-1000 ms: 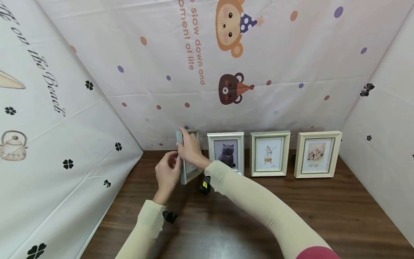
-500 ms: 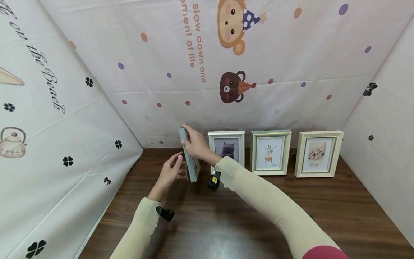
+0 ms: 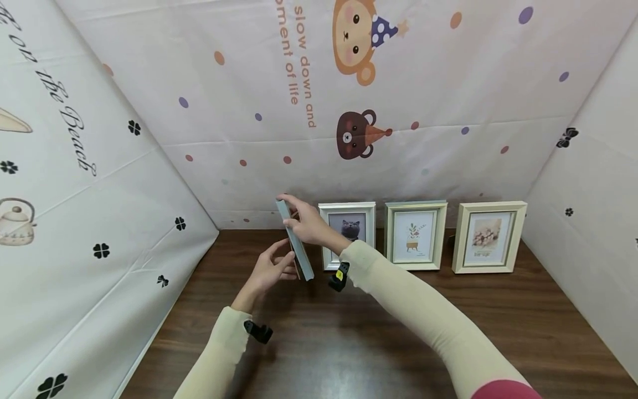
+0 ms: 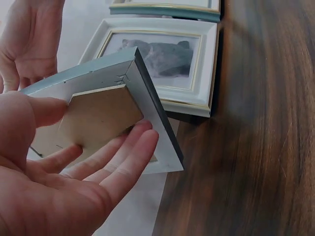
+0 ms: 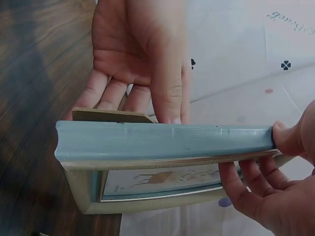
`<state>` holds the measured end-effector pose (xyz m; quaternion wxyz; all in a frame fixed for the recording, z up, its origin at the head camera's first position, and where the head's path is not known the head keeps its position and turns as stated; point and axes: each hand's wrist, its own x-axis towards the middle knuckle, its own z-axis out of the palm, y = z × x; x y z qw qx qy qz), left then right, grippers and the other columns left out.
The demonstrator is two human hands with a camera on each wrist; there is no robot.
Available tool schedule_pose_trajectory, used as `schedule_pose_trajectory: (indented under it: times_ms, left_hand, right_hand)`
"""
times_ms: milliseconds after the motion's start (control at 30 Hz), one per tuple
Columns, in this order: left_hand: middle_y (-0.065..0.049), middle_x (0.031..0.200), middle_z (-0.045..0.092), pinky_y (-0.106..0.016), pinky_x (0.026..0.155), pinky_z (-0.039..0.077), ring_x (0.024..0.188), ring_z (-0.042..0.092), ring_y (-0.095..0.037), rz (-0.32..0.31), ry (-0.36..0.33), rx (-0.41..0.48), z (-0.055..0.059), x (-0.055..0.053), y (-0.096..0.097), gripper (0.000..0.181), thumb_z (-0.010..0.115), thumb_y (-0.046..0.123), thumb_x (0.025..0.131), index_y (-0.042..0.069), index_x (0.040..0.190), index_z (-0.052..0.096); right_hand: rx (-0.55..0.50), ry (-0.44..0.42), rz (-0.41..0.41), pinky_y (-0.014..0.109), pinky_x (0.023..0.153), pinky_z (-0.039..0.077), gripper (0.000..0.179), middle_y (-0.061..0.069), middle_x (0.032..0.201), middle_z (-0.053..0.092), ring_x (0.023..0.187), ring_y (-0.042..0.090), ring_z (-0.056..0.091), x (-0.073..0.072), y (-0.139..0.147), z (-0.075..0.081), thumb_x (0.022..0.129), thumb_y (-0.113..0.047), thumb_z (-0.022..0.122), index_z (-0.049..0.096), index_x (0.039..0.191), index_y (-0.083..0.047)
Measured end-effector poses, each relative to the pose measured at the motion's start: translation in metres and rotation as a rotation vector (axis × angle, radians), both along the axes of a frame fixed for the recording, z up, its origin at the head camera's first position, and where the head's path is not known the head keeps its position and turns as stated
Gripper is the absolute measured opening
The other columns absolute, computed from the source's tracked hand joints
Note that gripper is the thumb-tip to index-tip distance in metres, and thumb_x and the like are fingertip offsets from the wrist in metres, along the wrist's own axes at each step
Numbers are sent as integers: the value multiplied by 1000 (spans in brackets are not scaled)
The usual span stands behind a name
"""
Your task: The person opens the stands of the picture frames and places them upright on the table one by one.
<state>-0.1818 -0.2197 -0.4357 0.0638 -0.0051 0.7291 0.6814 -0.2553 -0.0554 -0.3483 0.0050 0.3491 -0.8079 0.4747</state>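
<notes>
A picture frame [image 3: 298, 244] with a pale blue edge stands tilted and turned sideways at the left end of a row of frames. My right hand [image 3: 311, 224] grips its upper end, thumb on the blue edge and fingers on the front side, as the right wrist view shows. Behind the frame, my left hand [image 3: 269, 270] holds the brown back stand [image 4: 101, 115] between thumb and fingers. The stand sits slightly out from the backing. In the right wrist view the plant picture [image 5: 162, 178] shows partly, at a steep angle.
Right of my hands stand a cat picture frame [image 3: 371, 221], a plant picture frame [image 3: 413, 235] and a flower picture frame [image 3: 488, 238], along the printed back wall [image 3: 299, 183]. All rest on the brown wooden table [image 3: 399, 321]. A printed cloth wall [image 3: 139, 233] borders the left.
The held frame has turned so its edge and back face my left side, and its lower end has swung right. My left hand has moved from the frame's edge to its back stand.
</notes>
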Motion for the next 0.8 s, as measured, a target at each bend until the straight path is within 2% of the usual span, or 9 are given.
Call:
schedule_pose_trajectory:
  times_ms: [400,533,800]
  left_hand:
    - [-28,121,68,-48,84,61,86,76,-27,-9,-1,-2,1,2,0,61,62,20,105,11,159,35]
    - [-31,123,66,-46,81,62,87,76,-29,0,-5,-20,1,2,-1,58,61,20,105,12,158,38]
    - [-32,125,65,-42,76,62,101,70,-46,10,7,-72,1,4,-7,45,59,20,106,11,149,50]
  right_hand:
    - [-7,15,39,35,73,56,55,13,113,67,99,24,65,-3,4,-4,103,-5,61,45,153,-22]
    - [2,24,45,36,75,57,55,13,114,67,99,24,66,-3,5,-6,104,-6,60,44,154,-21]
    - [-7,10,64,37,76,57,56,17,116,66,99,24,66,-6,8,-9,104,-5,59,43,155,-21]
